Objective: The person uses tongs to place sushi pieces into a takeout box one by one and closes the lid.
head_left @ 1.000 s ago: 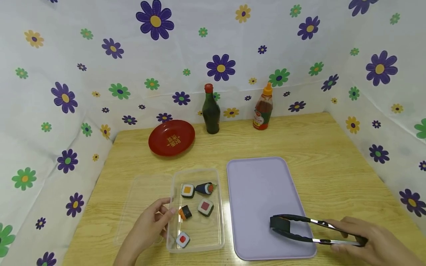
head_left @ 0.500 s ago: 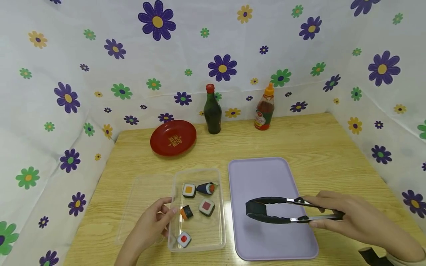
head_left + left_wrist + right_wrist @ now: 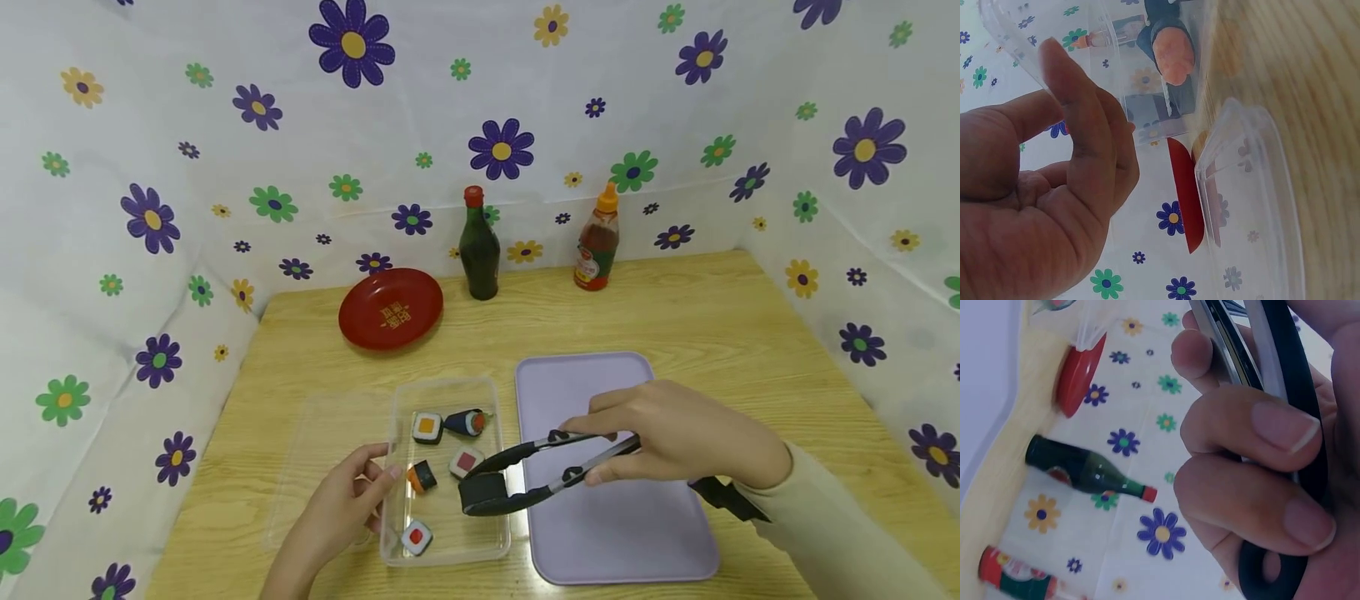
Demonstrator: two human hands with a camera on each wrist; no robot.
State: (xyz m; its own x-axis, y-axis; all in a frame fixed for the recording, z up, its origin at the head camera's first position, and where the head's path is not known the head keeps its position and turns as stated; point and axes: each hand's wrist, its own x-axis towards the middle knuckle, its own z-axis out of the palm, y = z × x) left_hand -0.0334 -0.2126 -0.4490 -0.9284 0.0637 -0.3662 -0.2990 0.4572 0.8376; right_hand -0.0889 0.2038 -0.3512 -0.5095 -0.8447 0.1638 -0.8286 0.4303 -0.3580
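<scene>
A clear plastic container [image 3: 442, 385] holds several toy sushi pieces, among them a red-centred square [image 3: 467, 459] and an orange-centred roll [image 3: 427, 427]. My left hand [image 3: 381, 492] holds the container's left wall, thumb tip at the rim; the left wrist view shows its curled fingers [image 3: 1079, 125] against the clear wall [image 3: 1147, 94]. My right hand [image 3: 600, 454] grips black-tipped metal tongs [image 3: 525, 479]. The tong tips [image 3: 483, 496] hover over the container's right side, just below the red-centred piece. The right wrist view shows my fingers [image 3: 1254, 437] wrapped round the tong handles [image 3: 1279, 369].
A lilac tray [image 3: 600, 533] lies right of the container, and a clear lid [image 3: 330, 467] lies to its left. A red plate [image 3: 390, 308], a dark bottle [image 3: 478, 246] and an orange-capped sauce bottle [image 3: 597, 242] stand at the table's back. Flowered sheets wall three sides.
My right hand has carried the tongs leftward, from above the lilac tray to over the container's right side. The left hand has stayed on the container.
</scene>
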